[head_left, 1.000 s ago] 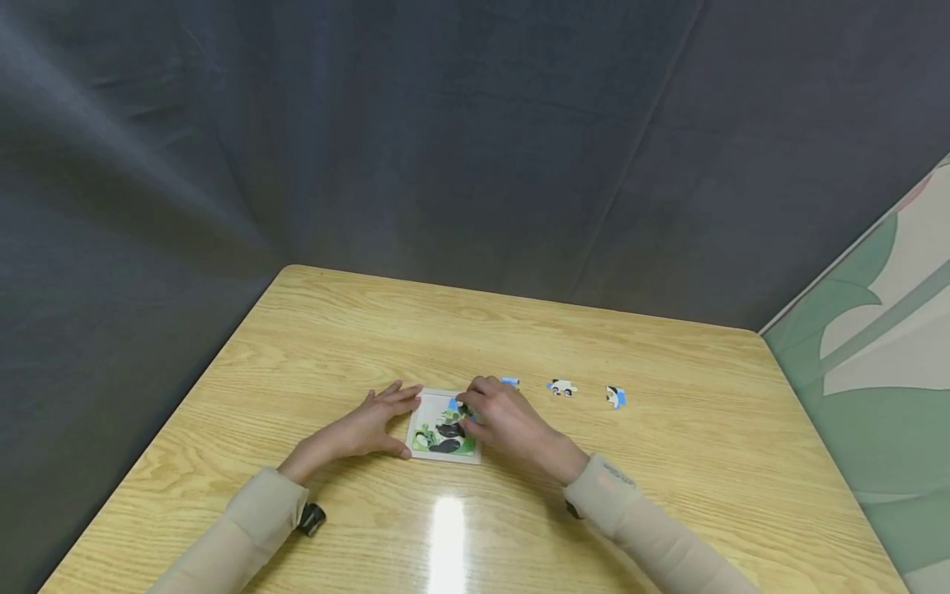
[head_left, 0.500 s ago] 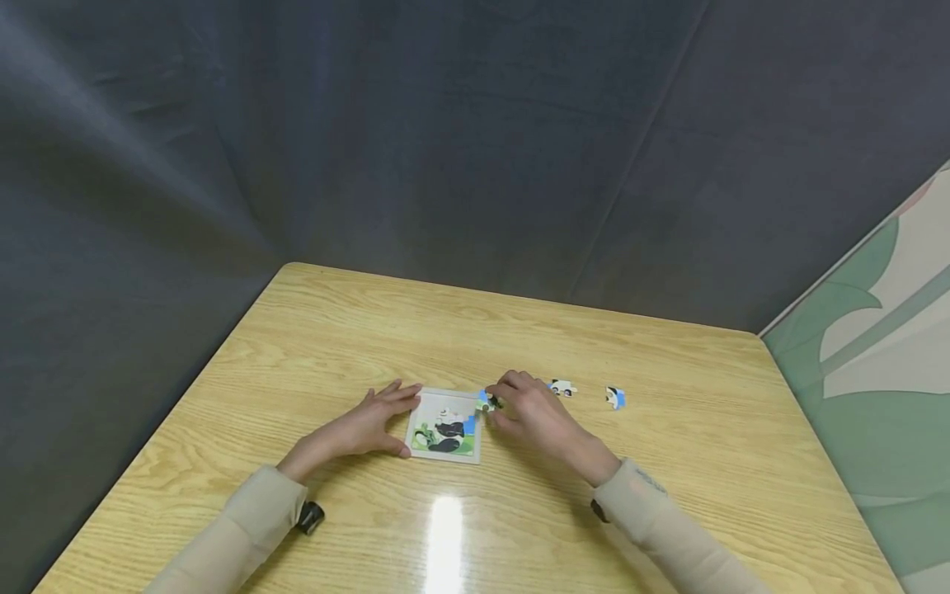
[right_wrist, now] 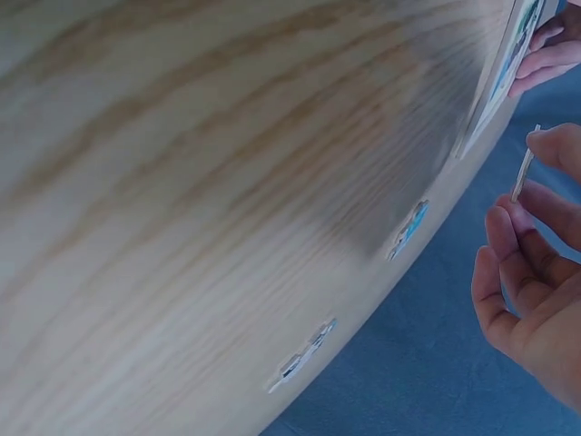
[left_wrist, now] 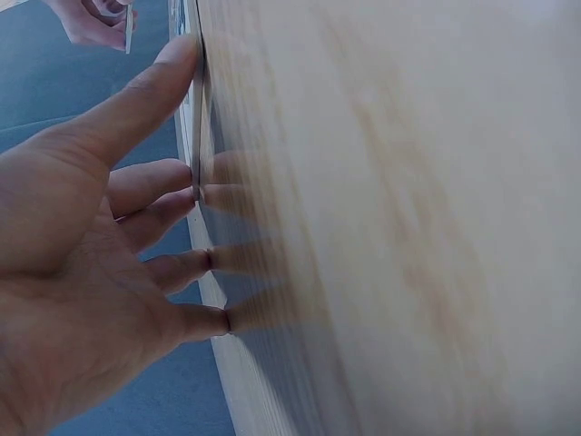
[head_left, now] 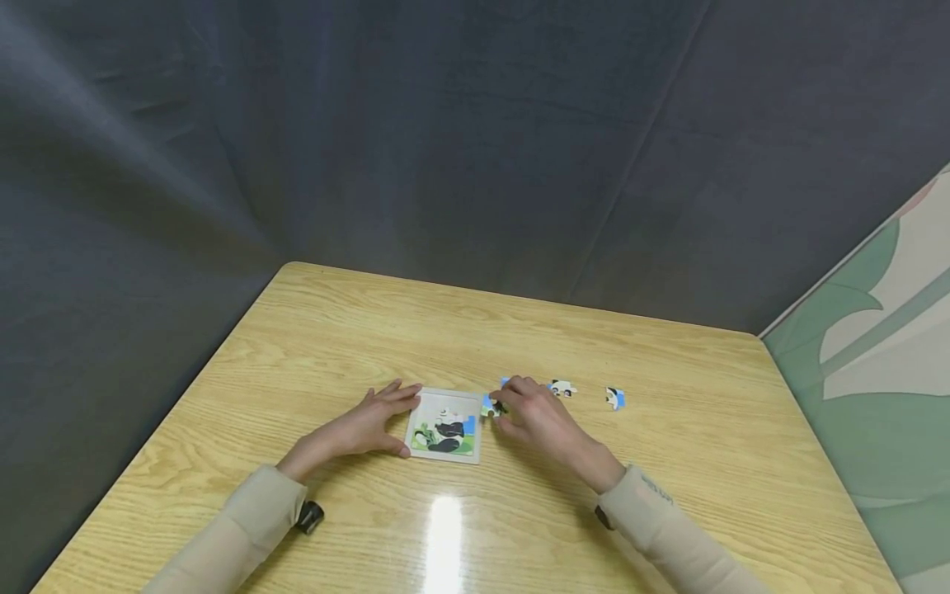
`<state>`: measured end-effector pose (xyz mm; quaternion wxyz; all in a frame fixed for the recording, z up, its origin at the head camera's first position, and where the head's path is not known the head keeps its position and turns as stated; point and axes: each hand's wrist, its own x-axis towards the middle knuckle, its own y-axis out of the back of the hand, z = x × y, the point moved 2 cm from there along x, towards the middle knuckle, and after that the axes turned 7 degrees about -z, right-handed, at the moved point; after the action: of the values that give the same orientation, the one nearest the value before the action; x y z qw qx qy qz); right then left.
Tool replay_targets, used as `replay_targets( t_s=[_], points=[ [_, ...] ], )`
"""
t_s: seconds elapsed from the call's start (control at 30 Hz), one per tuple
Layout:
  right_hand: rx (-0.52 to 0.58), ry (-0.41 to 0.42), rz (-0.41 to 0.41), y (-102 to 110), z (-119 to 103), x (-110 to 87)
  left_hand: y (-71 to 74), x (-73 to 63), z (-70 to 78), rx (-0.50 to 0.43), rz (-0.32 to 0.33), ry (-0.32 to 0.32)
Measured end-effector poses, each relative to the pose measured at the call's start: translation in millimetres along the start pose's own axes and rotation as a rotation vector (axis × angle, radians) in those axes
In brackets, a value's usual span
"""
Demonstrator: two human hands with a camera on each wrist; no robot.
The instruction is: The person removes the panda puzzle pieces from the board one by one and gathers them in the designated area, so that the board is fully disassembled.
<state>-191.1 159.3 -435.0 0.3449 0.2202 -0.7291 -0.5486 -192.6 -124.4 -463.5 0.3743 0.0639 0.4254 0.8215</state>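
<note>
A small square puzzle tray (head_left: 443, 459) with a pale rim lies on the table, its panda picture partly filled in along the bottom and right. My left hand (head_left: 369, 422) rests at the tray's left side, thumb at the near corner and index finger at the far one. In the left wrist view its fingers (left_wrist: 186, 320) are spread against the tabletop. Just right of the tray, my right hand (head_left: 540, 419) pinches a blue, green and black puzzle piece (head_left: 489, 406) between thumb and fingertips. The right wrist view shows that piece (right_wrist: 523, 174) edge-on, held above the table.
Beyond the right fingers a blue piece (head_left: 505, 381) peeks out, mostly hidden. Farther right lie a panda-face piece (head_left: 562, 388) and a blue-and-white piece (head_left: 615, 398). The wooden table (head_left: 356, 330) meets a dark curtain (head_left: 475, 148) at the back.
My right hand has lifted the piece off the tray and moved right with it, turning it beside the rim. The left hand stays at the tray's left side.
</note>
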Motion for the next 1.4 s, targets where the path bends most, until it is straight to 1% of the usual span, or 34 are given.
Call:
replay_targets(
  t_s=[0.33,0.53,0.7,0.93,1.17,1.4],
  points=[
    [0.0,0.014,0.021,-1.5,2.5,-6.5,1.0,-0.4,1.2,0.007,0.001,-0.004],
    [0.012,0.008,-0.005,-4.7,4.7,-11.1,0.4,-0.1,0.4,0.008,0.0,0.004],
    [0.034,0.006,-0.008,-6.4,5.7,-14.0,0.0,0.3,-0.5,0.005,-0.001,0.004],
    [0.028,-0.031,-0.049,-8.6,4.8,-17.4,0.2,0.1,0.0,0.006,-0.001,0.002],
    [0.004,-0.004,-0.035,-10.5,7.1,-19.4,0.5,-0.1,1.3,0.004,-0.001,0.001],
    [0.016,-0.007,-0.065,-10.5,7.2,-21.6,0.5,0.2,1.8,0.013,0.001,0.004]
  ],
)
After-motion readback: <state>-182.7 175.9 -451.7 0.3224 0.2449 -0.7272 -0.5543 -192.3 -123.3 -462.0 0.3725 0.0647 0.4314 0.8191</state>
